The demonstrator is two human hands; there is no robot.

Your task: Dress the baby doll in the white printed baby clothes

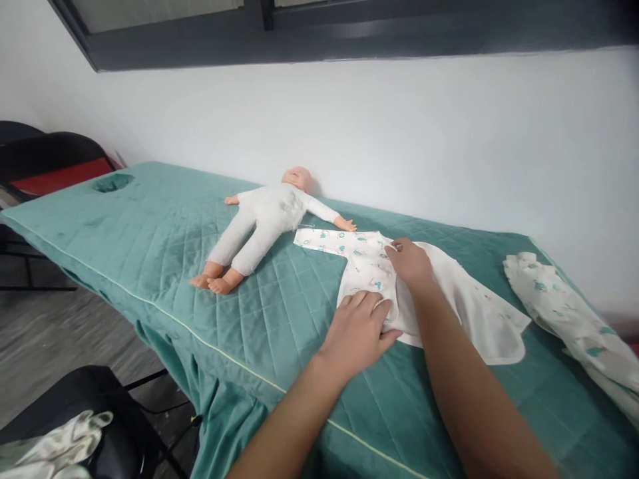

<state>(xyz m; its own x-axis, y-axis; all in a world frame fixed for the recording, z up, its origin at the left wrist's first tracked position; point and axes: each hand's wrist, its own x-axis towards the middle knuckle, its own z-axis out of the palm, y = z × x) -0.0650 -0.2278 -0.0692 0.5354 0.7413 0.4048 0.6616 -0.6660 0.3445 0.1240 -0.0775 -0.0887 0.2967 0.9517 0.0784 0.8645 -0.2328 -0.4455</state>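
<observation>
A white baby shirt [367,266] with small green and orange prints lies spread on the bed, one sleeve stretched left and its right side opened out. My left hand [357,329] rests on the lower part of the shirt, fingers stretched out flat. Higher up, my right hand [413,261] has its fingers bent and closed on the cloth near the shirt's neck and front edge; its fingertips are partly hidden. Left of the shirt, a baby doll [269,213] in a white body suit lies on its back, one arm reaching toward the sleeve.
A green quilted cover [299,313] lies over the bed, which has a face hole [114,181] at its far left. Folded printed cloth [574,313] lies at the right. A black chair [84,412] holding cloth stands in front; more chairs [54,156] stand behind left. A white wall borders the back.
</observation>
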